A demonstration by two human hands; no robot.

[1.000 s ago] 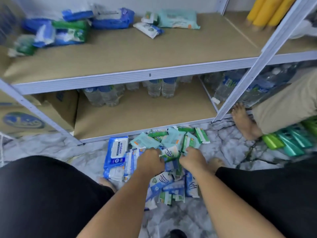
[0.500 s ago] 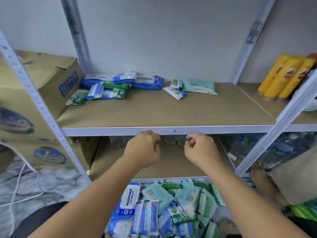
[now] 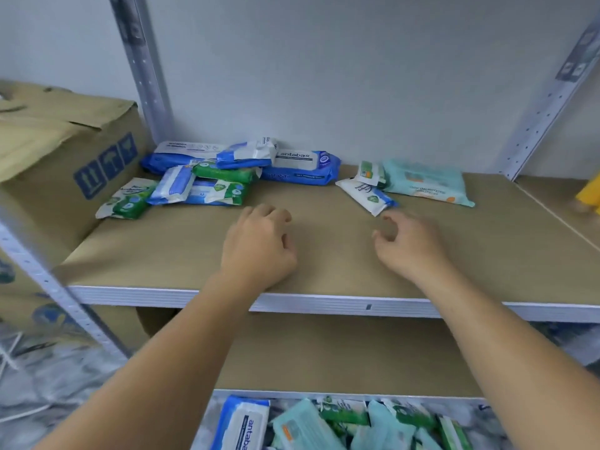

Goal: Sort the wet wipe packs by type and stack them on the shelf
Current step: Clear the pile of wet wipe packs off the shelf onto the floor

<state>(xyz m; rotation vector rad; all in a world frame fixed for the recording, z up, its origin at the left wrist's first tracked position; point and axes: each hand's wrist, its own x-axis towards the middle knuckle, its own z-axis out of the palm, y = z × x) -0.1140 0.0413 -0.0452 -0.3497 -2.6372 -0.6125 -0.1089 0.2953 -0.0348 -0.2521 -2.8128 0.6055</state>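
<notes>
My left hand hovers over the middle shelf board with its fingers curled under, and no pack shows in it. To its right, my right hand has loosely curled fingers and holds nothing. At the back left lie blue antabax packs mixed with green packs and small white-blue ones. A small white pack and a pale teal pack lie at the back right. On the floor below is a pile of several mixed packs.
A cardboard box stands left of the shelf. Perforated metal posts frame the bay. Something yellow shows at the right edge. The lower shelf board lies under my arms.
Both hands rose from the floor pile, past the shelf's front edge, and now hover over the shelf board. My view tilted up from the floor to the shelf.
</notes>
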